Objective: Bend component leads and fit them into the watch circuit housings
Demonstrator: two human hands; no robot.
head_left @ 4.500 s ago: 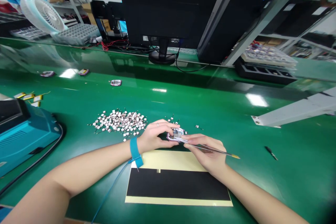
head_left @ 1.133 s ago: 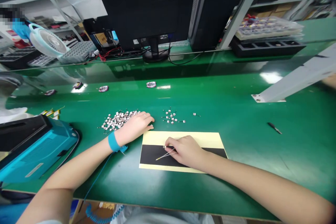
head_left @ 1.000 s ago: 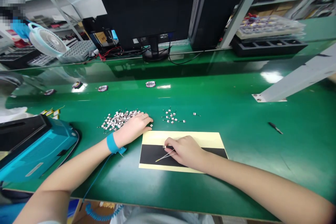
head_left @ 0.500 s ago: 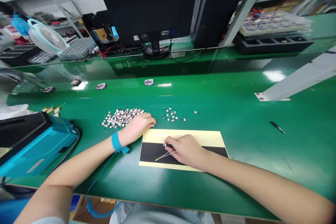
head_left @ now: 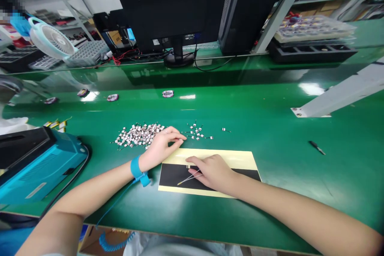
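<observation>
My left hand [head_left: 163, 147] sits between a large pile of tiny metal-and-pink components [head_left: 138, 135] and a smaller scatter of the same parts [head_left: 196, 132], its fingertips close together; any part between them would be too small to see. My right hand [head_left: 211, 172] rests on a black strip [head_left: 172, 180] laid on a cream backing sheet [head_left: 210, 155]. That hand grips fine tweezers [head_left: 189, 179], their tips pointing left over the strip. A few tiny parts [head_left: 189, 166] lie on the strip's upper edge. A blue wrist strap [head_left: 136, 167] circles my left wrist.
A teal machine [head_left: 39, 176] stands at the left of the green bench. A small black tool [head_left: 317, 147] lies to the right. Several round parts [head_left: 168, 93] lie farther back. A pale metal beam [head_left: 339, 103] crosses the right side, and a monitor [head_left: 168, 4] stands behind.
My left hand has shifted right from the edge of the large pile toward the smaller scatter. My right hand and the tweezers stay in nearly the same place on the strip.
</observation>
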